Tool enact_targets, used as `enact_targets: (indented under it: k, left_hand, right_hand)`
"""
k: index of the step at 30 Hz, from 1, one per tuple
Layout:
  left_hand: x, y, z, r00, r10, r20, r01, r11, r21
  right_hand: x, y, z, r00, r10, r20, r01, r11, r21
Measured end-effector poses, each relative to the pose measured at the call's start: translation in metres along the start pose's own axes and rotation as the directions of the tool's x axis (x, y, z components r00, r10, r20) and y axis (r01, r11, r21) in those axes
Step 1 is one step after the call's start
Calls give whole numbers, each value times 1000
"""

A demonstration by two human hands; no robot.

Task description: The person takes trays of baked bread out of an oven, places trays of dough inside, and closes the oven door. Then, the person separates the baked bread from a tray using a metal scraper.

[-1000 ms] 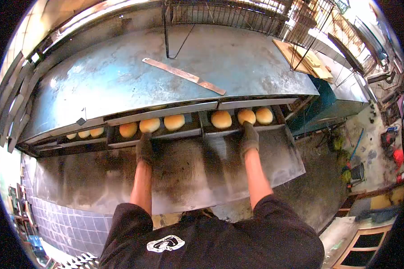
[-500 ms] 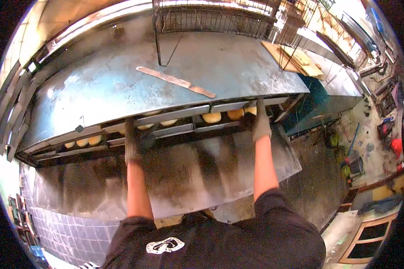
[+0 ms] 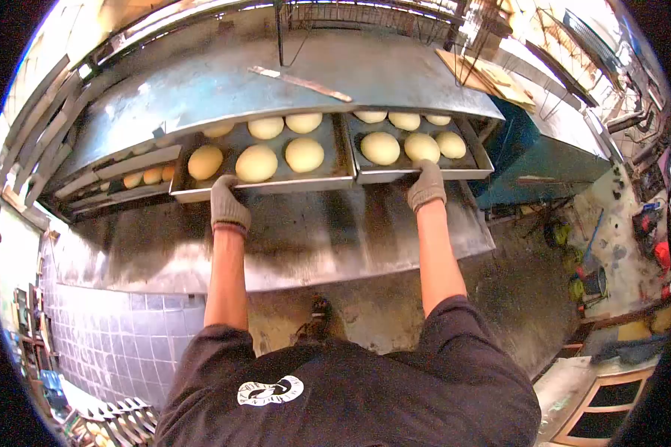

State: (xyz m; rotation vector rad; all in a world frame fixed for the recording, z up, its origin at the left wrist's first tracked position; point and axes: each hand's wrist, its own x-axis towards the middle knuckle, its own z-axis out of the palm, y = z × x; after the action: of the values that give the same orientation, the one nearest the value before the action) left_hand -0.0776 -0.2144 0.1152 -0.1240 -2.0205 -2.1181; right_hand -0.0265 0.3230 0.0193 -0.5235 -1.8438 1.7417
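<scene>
Two metal baking trays stick out side by side from the long oven opening. My left hand (image 3: 230,204), in a grey knitted glove, is closed on the front rim of the left baking tray (image 3: 298,184). At the right baking tray (image 3: 466,175), my gloved right hand (image 3: 426,184) grips the front rim, its fingertips close to a bun. Round pale buns (image 3: 256,163) sit in rows in the left tray, some more golden than others. Similar round buns (image 3: 380,148) lie in the right one. The oven top hides the back of both trays.
A metal ledge (image 3: 313,253) slopes below the opening. More trays with golden buns (image 3: 153,176) are inside the oven at left. On the oven top (image 3: 201,97) lies a long flat strip (image 3: 300,83); wooden boards (image 3: 492,78) are at its right end.
Both trays have come out of the oven toward me, with my hands on their rims. Before, my hands reached into the dark opening and only some buns showed.
</scene>
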Motion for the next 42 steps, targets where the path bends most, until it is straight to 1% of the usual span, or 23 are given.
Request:
enact_targets:
  k: [2,3,4,5,6,7,8,9,10,11,13,17,21,22,24,27,28,29,30,33,34,37,42]
  left_hand:
    - [-53,-1,-19,993,87,-83,-69,976,205]
    - [-86,7,-25,977,-167,-131,150,980,-131]
    - [-129,29,-23,979,-74,-191,82,996,38]
    - [-173,52,-20,968,20,-249,34,977,212]
    - [-206,45,-35,966,97,-240,-13,944,330]
    - [-244,38,-51,961,167,-221,-52,893,448]
    - [-279,46,-62,954,-121,-274,126,992,1]
    - [-316,54,-71,900,-390,-194,273,852,-447]
    - [-357,51,-79,931,-212,-296,208,977,-47]
    - [-390,75,-80,893,-350,-284,273,921,-277]
    - [-452,124,-73,807,-538,-243,284,716,-638]
    - [-570,126,-120,838,-445,-317,233,815,-530]
    - [-635,148,-135,698,-576,-425,316,781,-539]
    - [-646,154,-136,685,-586,-433,361,789,-497]
    - [-672,154,-144,656,-620,-430,351,755,-554]
    - [-693,143,-158,544,-768,-338,362,579,-731]
    - [-701,136,-166,532,-775,-341,374,577,-726]
    - [-705,127,-174,542,-772,-333,386,580,-717]
    - [-708,118,-180,552,-768,-324,397,584,-708]
    - [-699,88,-195,504,-788,-354,412,580,-703]
    - [-695,74,-198,502,-790,-353,419,579,-699]
    - [-655,41,-201,489,-774,-401,415,611,-674]
    - [-560,-20,-188,537,-791,-292,432,556,-710]
  right_hand:
    - [-62,-1,-24,986,-167,6,163,956,-243]
    - [-116,-34,-33,936,-344,72,334,806,-489]
    - [-175,-77,-39,851,-508,135,447,565,-693]
    - [-218,-100,-45,826,-554,105,461,556,-692]
    - [-256,-110,-53,929,-370,3,339,850,-402]
    - [-292,-120,-65,993,-116,-6,116,993,-15]
    - [-327,-131,-76,989,146,-14,-130,917,378]
    - [-358,-140,-90,914,394,93,-335,609,719]
    - [-391,-136,-107,906,411,100,-353,603,715]
    - [-424,-132,-127,939,343,25,-295,767,570]
    - [-491,-147,-153,961,272,-38,-237,890,390]
    - [-598,-167,-194,832,545,-103,-428,749,506]
    - [-668,-164,-236,762,641,-95,-523,694,495]
    - [-677,-164,-242,770,632,-94,-511,698,501]
    - [-695,-171,-247,693,718,-61,-596,619,512]
    - [-706,-173,-249,642,766,-35,-622,547,560]
    - [-714,-159,-253,717,697,-10,-623,647,439]
    - [-721,-141,-255,710,704,-13,-628,642,439]
    - [-724,-131,-253,781,624,-34,-588,752,298]
    - [-715,-122,-239,700,714,-19,-611,612,502]
    - [-715,-101,-235,798,602,-12,-575,768,283]
    - [-675,-93,-202,700,711,61,-658,610,440]
    - [-598,-32,-145,611,789,66,-682,482,550]
